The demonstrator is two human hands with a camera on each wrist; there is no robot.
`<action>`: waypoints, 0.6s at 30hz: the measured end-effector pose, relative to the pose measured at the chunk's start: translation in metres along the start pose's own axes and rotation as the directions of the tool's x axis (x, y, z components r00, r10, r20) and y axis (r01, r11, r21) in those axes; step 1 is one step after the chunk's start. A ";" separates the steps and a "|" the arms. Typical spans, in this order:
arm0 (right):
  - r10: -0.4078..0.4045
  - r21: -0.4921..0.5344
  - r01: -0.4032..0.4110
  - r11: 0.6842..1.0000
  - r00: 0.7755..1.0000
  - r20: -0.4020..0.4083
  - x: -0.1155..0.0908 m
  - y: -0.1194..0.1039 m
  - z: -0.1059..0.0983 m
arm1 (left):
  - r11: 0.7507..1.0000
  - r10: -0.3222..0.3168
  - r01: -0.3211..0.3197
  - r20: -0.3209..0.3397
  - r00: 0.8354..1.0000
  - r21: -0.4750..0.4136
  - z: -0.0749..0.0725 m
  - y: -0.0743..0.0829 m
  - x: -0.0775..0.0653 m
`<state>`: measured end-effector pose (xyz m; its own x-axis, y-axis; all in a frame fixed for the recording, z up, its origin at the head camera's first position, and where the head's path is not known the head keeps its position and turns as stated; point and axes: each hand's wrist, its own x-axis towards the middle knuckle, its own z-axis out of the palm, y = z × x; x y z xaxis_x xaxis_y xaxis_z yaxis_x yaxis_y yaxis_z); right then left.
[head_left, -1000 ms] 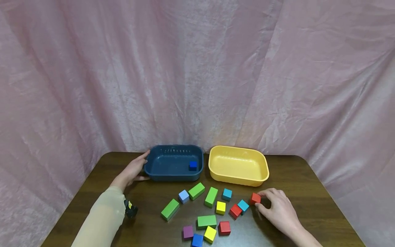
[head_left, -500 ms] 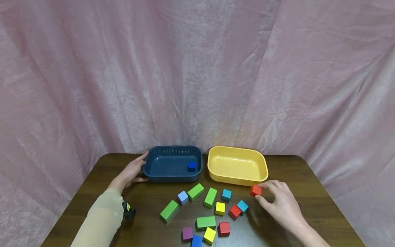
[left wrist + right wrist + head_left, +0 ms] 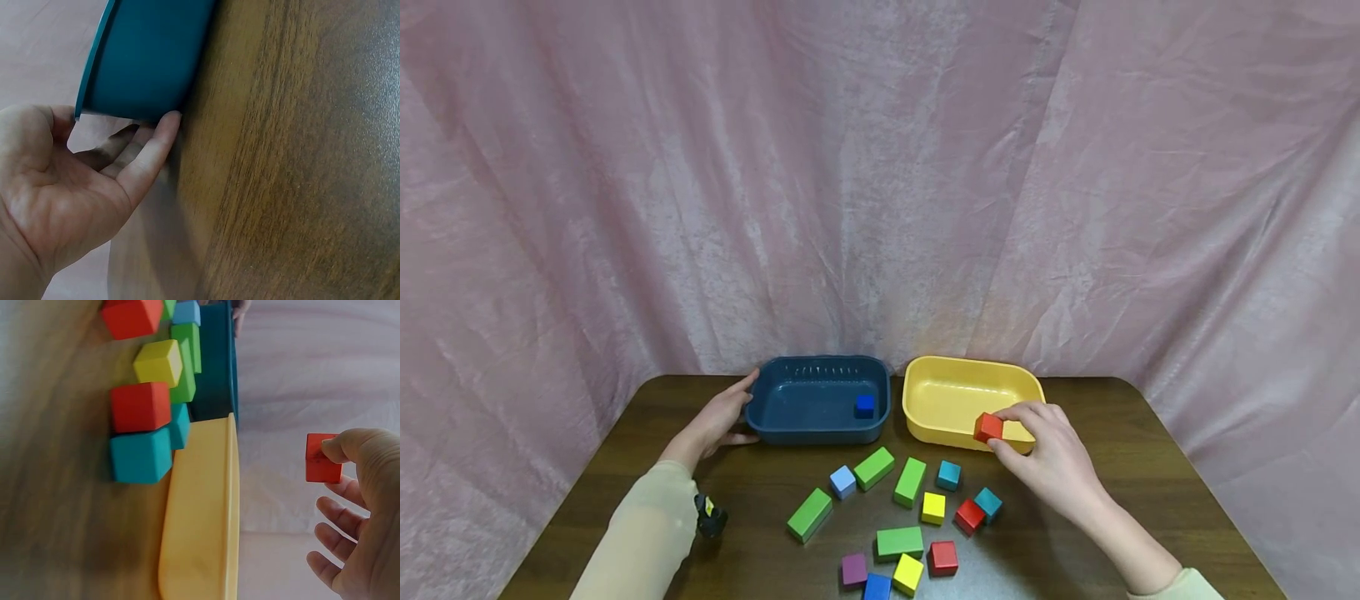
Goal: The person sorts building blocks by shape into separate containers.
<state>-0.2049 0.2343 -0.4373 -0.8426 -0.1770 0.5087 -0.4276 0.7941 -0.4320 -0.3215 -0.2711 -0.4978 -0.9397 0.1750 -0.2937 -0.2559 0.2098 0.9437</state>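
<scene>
A red cube [image 3: 988, 427] is pinched between the thumb and a fingertip of my right hand [image 3: 1051, 450], held up at the front rim of the yellow bin [image 3: 925, 429]. In the right wrist view the red cube [image 3: 320, 459] hangs clear of the table, other fingers loosely bent. My left hand [image 3: 718, 419] rests against the left end of the dark blue bin [image 3: 820, 436]. In the left wrist view, relaxed fingers of the left hand [image 3: 75, 187] touch the bin's end wall and rim. A blue cube [image 3: 865, 407] lies inside the blue bin.
On the wooden table [image 3: 737, 533] before the bins lie several green blocks [image 3: 899, 543], red cubes [image 3: 943, 558], yellow cubes [image 3: 934, 508], teal cubes [image 3: 948, 475], a light blue cube [image 3: 842, 482], a purple cube [image 3: 853, 571] and a blue cube [image 3: 877, 587]. A pink curtain [image 3: 880, 183] hangs behind.
My right hand has lifted the red cube off the table and carried it up and left to the yellow bin's front rim. The left hand stays at the blue bin.
</scene>
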 end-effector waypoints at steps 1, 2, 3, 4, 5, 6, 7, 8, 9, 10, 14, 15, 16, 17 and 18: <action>0.002 0.009 -0.002 1.000 1.000 0.005 0.004 -0.002 0.001 | 1.000 -0.002 0.002 -0.002 1.000 -0.003 0.000 0.000 0.000; 0.003 0.016 -0.003 1.000 1.000 0.009 0.008 -0.004 0.002 | 1.000 -0.004 0.004 -0.003 1.000 -0.005 0.000 -0.001 0.000; 0.004 0.021 -0.004 1.000 1.000 0.013 0.012 -0.005 0.004 | 1.000 -0.004 0.004 -0.004 1.000 -0.007 -0.001 -0.001 0.001; 0.006 0.025 -0.006 1.000 1.000 0.018 0.015 -0.007 0.005 | 1.000 -0.004 0.004 -0.005 1.000 -0.009 -0.001 -0.001 0.001; 0.007 0.031 -0.007 0.999 1.000 0.023 0.019 -0.008 0.006 | 1.000 -0.004 0.004 -0.005 1.000 -0.011 -0.001 -0.002 0.001; 0.008 0.033 -0.009 0.999 1.000 0.029 0.022 -0.010 0.008 | 1.000 -0.004 0.004 -0.004 1.000 -0.011 -0.001 -0.002 0.001; 0.009 0.034 -0.010 0.999 0.999 0.035 0.026 -0.011 0.009 | 1.000 -0.004 0.004 -0.004 1.000 -0.010 -0.001 -0.002 0.001; 0.009 0.033 -0.010 0.999 0.999 0.041 0.029 -0.013 0.010 | 1.000 -0.003 0.003 -0.004 1.000 -0.009 -0.001 -0.002 0.001; 0.008 0.033 -0.009 0.999 0.999 0.045 0.032 -0.014 0.012 | 1.000 -0.002 0.002 -0.004 1.000 -0.009 -0.001 -0.002 0.001; 0.005 0.037 -0.007 0.999 0.999 0.048 0.034 -0.016 0.013 | 1.000 -0.002 0.002 -0.003 1.000 -0.008 -0.001 -0.002 0.001; -0.011 0.054 0.009 0.998 0.999 0.052 0.044 -0.024 0.019 | 1.000 -0.004 0.004 -0.001 1.000 -0.006 -0.001 -0.001 0.001; -0.018 0.059 0.015 0.998 0.999 0.051 0.046 -0.027 0.021 | 1.000 -0.005 0.005 -0.001 1.000 -0.006 -0.001 -0.001 0.001; -0.023 0.061 0.020 0.998 0.998 0.051 0.048 -0.029 0.023 | 1.000 -0.007 0.007 -0.001 1.000 -0.005 -0.001 -0.001 0.001; -0.028 0.061 0.025 0.998 0.998 0.053 0.051 -0.031 0.024 | 1.000 -0.007 0.007 -0.003 1.000 -0.005 -0.001 0.000 0.001; -0.030 0.060 0.027 0.998 0.998 0.055 0.053 -0.033 0.026 | 1.000 -0.008 0.007 -0.004 1.000 -0.004 -0.001 -0.001 0.001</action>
<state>-0.2435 0.1835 -0.4156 -0.8460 -0.2328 0.4797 -0.4691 0.7526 -0.4620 -0.3222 -0.2722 -0.4983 -0.9387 0.1694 -0.3002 -0.2639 0.2069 0.9421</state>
